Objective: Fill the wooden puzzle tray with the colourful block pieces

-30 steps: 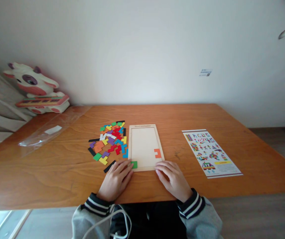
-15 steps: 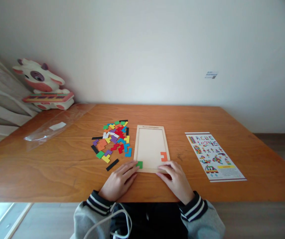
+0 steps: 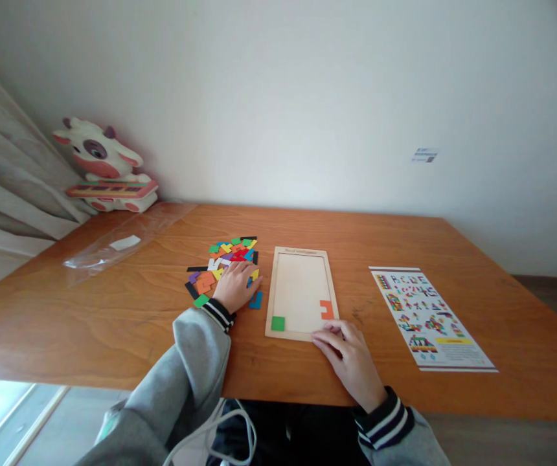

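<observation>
My left hand lies over the pile of flat coloured puzzle pieces, fingers stretched out and palm down; what is under it is hidden. My right hand, fingers bent, grips the near right corner of a shallow wooden puzzle tray. Inside the tray, a green square piece fills the near left corner. An orange notched piece sits against the right rim, just beyond my right fingers. A blue piece shows beside my left wrist.
To the right lies a printed pattern sheet. A clear plastic bag rests on the left of the wooden table. Behind it stands a cow-shaped toy keyboard. A white cable hangs near my lap.
My left hand has left the tray's green corner piece and moved left and away from me onto the pile. My right hand stays at the tray corner. The view has shifted slightly.
</observation>
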A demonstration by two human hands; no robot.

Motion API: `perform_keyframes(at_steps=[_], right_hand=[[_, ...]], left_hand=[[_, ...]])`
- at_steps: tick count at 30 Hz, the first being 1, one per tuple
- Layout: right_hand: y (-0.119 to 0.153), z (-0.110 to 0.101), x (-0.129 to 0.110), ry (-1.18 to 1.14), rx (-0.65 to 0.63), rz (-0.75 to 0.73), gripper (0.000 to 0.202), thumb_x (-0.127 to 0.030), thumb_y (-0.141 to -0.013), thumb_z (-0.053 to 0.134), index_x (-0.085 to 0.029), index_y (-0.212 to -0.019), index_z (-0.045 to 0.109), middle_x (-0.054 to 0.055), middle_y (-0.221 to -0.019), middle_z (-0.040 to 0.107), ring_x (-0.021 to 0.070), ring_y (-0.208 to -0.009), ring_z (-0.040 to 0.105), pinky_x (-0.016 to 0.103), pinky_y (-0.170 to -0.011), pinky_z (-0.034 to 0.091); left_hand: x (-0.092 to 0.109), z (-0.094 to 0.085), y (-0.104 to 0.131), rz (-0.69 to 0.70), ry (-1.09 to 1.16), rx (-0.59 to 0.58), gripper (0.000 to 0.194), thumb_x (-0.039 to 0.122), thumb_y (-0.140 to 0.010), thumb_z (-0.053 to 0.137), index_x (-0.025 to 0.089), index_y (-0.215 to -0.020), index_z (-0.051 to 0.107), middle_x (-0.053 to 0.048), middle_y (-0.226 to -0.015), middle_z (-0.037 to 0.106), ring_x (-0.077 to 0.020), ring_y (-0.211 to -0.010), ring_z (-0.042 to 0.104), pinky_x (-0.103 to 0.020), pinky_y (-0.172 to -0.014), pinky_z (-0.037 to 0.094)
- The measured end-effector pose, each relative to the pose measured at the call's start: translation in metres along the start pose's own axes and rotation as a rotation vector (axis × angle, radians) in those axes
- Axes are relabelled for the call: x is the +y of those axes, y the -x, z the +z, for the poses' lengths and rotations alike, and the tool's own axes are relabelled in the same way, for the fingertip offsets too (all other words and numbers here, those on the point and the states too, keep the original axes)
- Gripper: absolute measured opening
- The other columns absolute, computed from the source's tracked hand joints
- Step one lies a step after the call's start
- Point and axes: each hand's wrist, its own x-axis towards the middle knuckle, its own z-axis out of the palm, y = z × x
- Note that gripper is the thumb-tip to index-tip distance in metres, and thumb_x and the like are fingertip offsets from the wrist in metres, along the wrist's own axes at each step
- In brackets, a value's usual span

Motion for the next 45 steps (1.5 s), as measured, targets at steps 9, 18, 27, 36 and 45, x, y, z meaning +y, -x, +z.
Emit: perform_keyframes(at_steps=[9, 18, 27, 36, 45], right_hand=[[-0.001, 0.0, 0.0, -0.056, -0.043, 0.012, 0.017, -0.031, -0.097, 0.059, -0.031, -0.105, 0.074, 0.006, -0.103, 0.064, 0.0235, -0.095, 0.063, 0.044, -0.085, 0.054], [-0.003, -0.003, -0.003, -0.081, -0.085, 0.075, 0.015, -0.026, -0.096, 0.062, -0.029, -0.104, 0.074, 0.006, -0.106, 0.064, 0.0229, -0.099, 0.061, 0.043, -0.089, 0.05], [-0.005, -0.007, -0.005, -0.1, -0.107, 0.087, 0.015, -0.024, -0.094, 0.065, -0.03, -0.103, 0.075, 0.005, -0.105, 0.066, 0.0225, -0.098, 0.062, 0.041, -0.086, 0.048], [-0.007, -0.009, -0.008, -0.092, -0.114, 0.091, 0.015, -0.024, -0.092, 0.068, -0.032, -0.103, 0.076, 0.004, -0.104, 0.066, 0.0216, -0.1, 0.062, 0.039, -0.087, 0.047], [-0.008, -0.01, -0.009, -0.089, -0.135, 0.113, 0.013, -0.025, -0.093, 0.067, -0.031, -0.102, 0.075, 0.004, -0.106, 0.067, 0.0219, -0.101, 0.062, 0.04, -0.088, 0.046]], left_hand=[[-0.022, 0.01, -0.001, 0.001, 0.106, 0.015, 0.029, 0.04, -0.094, 0.058, 0.018, -0.105, 0.072, -0.01, -0.105, 0.075, -0.0263, -0.099, 0.067, -0.043, -0.095, 0.053], [-0.021, 0.013, -0.002, -0.058, 0.192, -0.037, 0.034, 0.039, -0.09, 0.058, 0.018, -0.112, 0.073, -0.009, -0.103, 0.076, -0.0273, -0.099, 0.068, -0.042, -0.093, 0.054], [-0.022, 0.015, -0.002, -0.062, 0.224, -0.034, 0.041, 0.048, -0.09, 0.058, 0.018, -0.114, 0.071, -0.011, -0.107, 0.075, -0.0282, -0.101, 0.068, -0.045, -0.096, 0.054], [-0.025, 0.015, -0.002, -0.061, 0.242, -0.017, 0.04, 0.052, -0.095, 0.052, 0.02, -0.112, 0.07, -0.008, -0.107, 0.076, -0.0263, -0.102, 0.068, -0.044, -0.095, 0.054], [-0.026, 0.015, -0.003, -0.064, 0.165, 0.042, 0.05, 0.062, -0.092, 0.052, 0.018, -0.108, 0.071, -0.012, -0.104, 0.076, -0.0296, -0.099, 0.07, -0.046, -0.094, 0.054]])
